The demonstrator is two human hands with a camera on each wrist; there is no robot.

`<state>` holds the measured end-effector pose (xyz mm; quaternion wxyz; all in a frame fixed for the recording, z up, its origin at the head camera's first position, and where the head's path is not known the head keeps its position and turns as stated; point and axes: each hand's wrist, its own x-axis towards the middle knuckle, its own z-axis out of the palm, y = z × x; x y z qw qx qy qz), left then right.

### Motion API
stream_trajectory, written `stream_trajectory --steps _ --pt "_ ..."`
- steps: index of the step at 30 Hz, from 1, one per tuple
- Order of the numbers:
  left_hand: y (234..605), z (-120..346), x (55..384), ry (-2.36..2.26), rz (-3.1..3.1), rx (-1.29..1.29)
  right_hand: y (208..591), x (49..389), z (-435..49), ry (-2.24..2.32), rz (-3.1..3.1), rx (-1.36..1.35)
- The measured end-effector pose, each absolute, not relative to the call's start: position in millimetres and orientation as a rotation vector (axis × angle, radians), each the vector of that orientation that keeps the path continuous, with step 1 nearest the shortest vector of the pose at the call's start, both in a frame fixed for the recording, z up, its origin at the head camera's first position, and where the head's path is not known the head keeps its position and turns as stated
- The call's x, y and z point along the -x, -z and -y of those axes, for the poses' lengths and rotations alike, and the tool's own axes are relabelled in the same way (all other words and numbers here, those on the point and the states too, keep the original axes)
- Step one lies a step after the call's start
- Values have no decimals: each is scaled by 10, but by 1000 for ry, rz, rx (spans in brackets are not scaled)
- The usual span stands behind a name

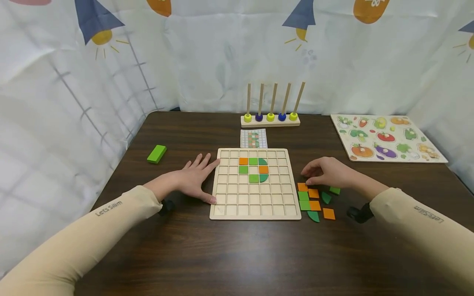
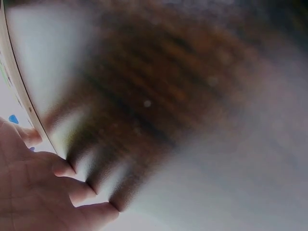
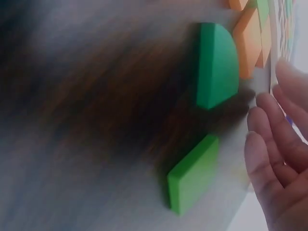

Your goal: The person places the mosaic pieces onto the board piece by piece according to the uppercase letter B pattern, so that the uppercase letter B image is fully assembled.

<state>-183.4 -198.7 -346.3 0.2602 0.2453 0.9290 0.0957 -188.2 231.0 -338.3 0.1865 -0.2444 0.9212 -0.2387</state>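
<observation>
My left hand lies spread on the table, its thumb and index finger at the left edge of a wooden grid board. In the left wrist view its fingers are straight, beside the board's rim. Orange squares, light green squares and dark green quarter-circles sit in the board's upper middle cells. My right hand hovers over loose tiles at the board's right side, fingers loosely bent, thumb near an orange square. Nothing shows between its thumb and fingers in the right wrist view; a quarter-circle tile and a green tile lie near it.
A small pattern card lies behind the board, and a peg stand with coloured beads stands farther back. At the right back is a vegetable puzzle board. A green block lies at the left. White curtains surround the table.
</observation>
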Motion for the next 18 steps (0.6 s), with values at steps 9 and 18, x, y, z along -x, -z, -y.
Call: stream_trajectory --steps 9,18 --pt "3466 1981 1826 -280 -2508 -660 3427 1737 -2484 636 -2556 701" --pt "3445 1973 1830 -254 -2506 -657 3464 1668 -2502 636 -2606 688"
